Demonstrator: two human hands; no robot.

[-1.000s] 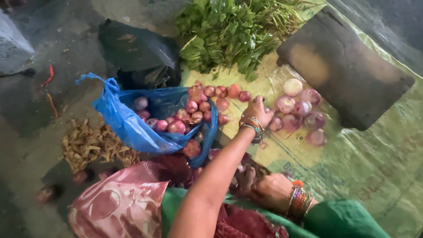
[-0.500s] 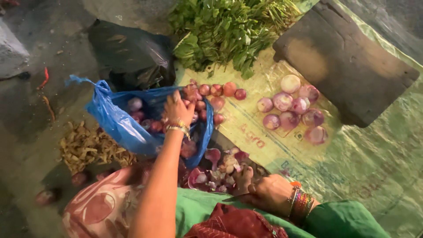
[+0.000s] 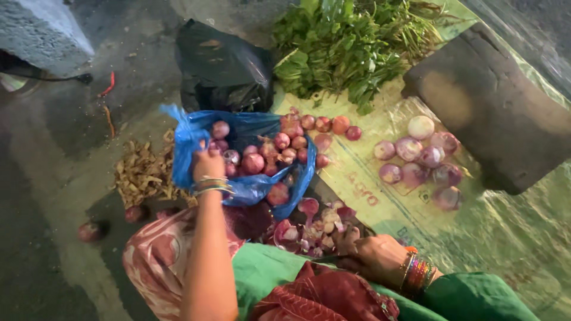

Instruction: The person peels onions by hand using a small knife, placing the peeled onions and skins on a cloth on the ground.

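Observation:
My left hand (image 3: pixel 209 164), with metal bangles on the wrist, reaches forward and curls over the left rim of a blue plastic bag (image 3: pixel 185 145) full of unpeeled red onions (image 3: pixel 253 162). My right hand (image 3: pixel 373 257), with coloured bangles, rests low beside a heap of onion peels and cut pieces (image 3: pixel 315 221). Its fingers are curled around what looks like a thin dark knife (image 3: pixel 331 257). Several peeled onions (image 3: pixel 416 156) lie on a printed sack (image 3: pixel 363 190) to the right.
A black plastic bag (image 3: pixel 223 65) and a pile of leafy greens (image 3: pixel 351 44) lie at the far side. A dark stone slab (image 3: pixel 493 110) sits at the right. Dry peels (image 3: pixel 143 172) are heaped on the wet ground at the left, near a stray onion (image 3: pixel 89 230).
My left hand left the peeled onions at the right, passed over the bag, and now sits on the bag's left rim. The right hand has stayed by the peel heap.

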